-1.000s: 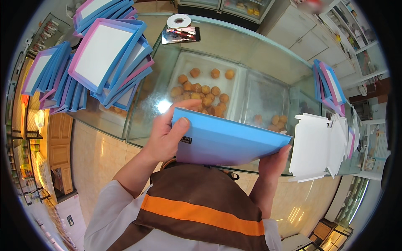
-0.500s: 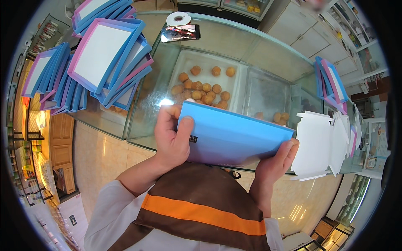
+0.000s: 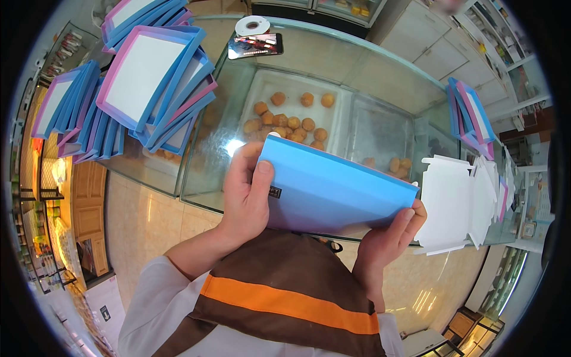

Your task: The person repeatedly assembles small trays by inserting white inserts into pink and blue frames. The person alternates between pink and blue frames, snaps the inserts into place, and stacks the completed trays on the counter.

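Note:
Between my two hands a blue-to-purple cardboard box piece (image 3: pixel 339 187) is held tilted, its printed outer face toward me and a small dark label near its left side. My left hand (image 3: pixel 247 193) grips the left edge, thumb on the face and fingers behind. At the lower right corner my right hand (image 3: pixel 395 232) is closed on the edge, thumb in front. The fingers behind the board are mostly hidden. Beyond it, round brown pastries (image 3: pixel 293 122) lie on a white tray (image 3: pixel 262 83) inside the glass display counter (image 3: pixel 380 77).
Stacks of blue and pink box trays (image 3: pixel 140 77) lean on the counter's left. At right lie flat white card blanks (image 3: pixel 446 202) and more folded trays (image 3: pixel 470 119). A phone (image 3: pixel 256 46) and a roll of white tape or ribbon (image 3: pixel 252 25) rest on the far glass edge.
The left end of the box piece has risen slightly, with my left hand shifting a little up and right. My right hand has turned slightly at its corner.

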Available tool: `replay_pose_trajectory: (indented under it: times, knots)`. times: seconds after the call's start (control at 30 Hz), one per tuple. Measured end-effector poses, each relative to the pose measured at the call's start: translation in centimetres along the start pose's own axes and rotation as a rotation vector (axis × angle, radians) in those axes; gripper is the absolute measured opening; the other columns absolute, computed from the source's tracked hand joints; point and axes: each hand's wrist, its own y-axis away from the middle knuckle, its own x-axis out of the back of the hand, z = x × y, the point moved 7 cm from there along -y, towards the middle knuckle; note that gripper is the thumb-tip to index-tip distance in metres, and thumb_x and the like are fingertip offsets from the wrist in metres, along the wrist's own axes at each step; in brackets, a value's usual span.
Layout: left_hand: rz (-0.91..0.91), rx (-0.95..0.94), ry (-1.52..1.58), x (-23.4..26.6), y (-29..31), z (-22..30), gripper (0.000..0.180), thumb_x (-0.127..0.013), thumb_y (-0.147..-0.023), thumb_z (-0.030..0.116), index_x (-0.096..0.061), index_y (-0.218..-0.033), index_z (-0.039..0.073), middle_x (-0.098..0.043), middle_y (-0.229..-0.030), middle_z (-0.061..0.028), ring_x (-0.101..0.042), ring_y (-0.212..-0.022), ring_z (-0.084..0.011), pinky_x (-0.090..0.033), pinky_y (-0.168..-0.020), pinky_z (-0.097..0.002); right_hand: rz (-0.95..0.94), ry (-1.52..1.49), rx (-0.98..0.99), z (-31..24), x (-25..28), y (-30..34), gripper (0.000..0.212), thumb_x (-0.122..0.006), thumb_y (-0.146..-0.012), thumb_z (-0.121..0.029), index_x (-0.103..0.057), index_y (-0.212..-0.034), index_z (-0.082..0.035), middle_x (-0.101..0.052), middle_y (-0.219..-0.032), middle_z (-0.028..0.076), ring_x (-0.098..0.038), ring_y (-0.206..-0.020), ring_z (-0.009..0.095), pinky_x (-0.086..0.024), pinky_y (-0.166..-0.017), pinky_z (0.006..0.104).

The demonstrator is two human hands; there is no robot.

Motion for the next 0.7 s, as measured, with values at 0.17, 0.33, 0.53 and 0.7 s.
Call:
replay_pose_trajectory:
  times: [0.17,0.33,0.53,0.7]
  knots:
    - [-0.001,0.025,-0.044,-0.2,0.1,0.3,0.039,-0.046,-0.113,0.024,-0.055,-0.136,-0.006,-0.065,-0.123,-0.0065,-0.058,-0.107,-0.009,-0.046,-0.093,-0.0274,-0.003,0.018,-0.014,0.1,0.1,0.0,0.027,-0.049,-0.112,-0.031,-0.052,-0.117,-0.005,-0.061,-0.109,0.007,-0.054,-0.097,0.012,-0.044,-0.09,0.0282]
    - [0.021,0.159,0.047,0.8,0.8,-0.6,0.031,-0.051,-0.111,0.022,-0.06,-0.126,-0.004,-0.066,-0.112,-0.0039,-0.056,-0.1,-0.0067,-0.046,-0.089,-0.0256,-0.021,-0.081,-0.19,0.9,1.1,-0.1,0.026,-0.057,-0.108,-0.03,-0.061,-0.106,-0.004,-0.064,-0.096,0.002,-0.055,-0.085,0.008,-0.043,-0.075,0.0242]
    - [0.072,0.185,0.148,0.9,0.5,-1.1,0.021,-0.058,-0.109,0.021,-0.062,-0.111,0.001,-0.064,-0.097,0.0009,-0.056,-0.09,-0.0053,-0.047,-0.086,-0.0252,-0.022,-0.137,-0.195,1.2,1.1,-0.2,0.027,-0.062,-0.106,-0.029,-0.064,-0.108,-0.002,-0.069,-0.1,0.005,-0.059,-0.088,0.01,-0.046,-0.076,0.0255]
    - [0.01,0.319,0.28,0.9,0.3,-1.3,0.021,-0.062,-0.107,0.022,-0.065,-0.111,0.002,-0.069,-0.1,-0.0007,-0.059,-0.093,-0.0054,-0.048,-0.088,-0.0259,-0.089,-0.201,-0.247,0.8,0.5,-0.1,0.028,-0.063,-0.105,-0.029,-0.064,-0.11,-0.001,-0.072,-0.109,0.008,-0.064,-0.1,0.016,-0.048,-0.094,0.0316]
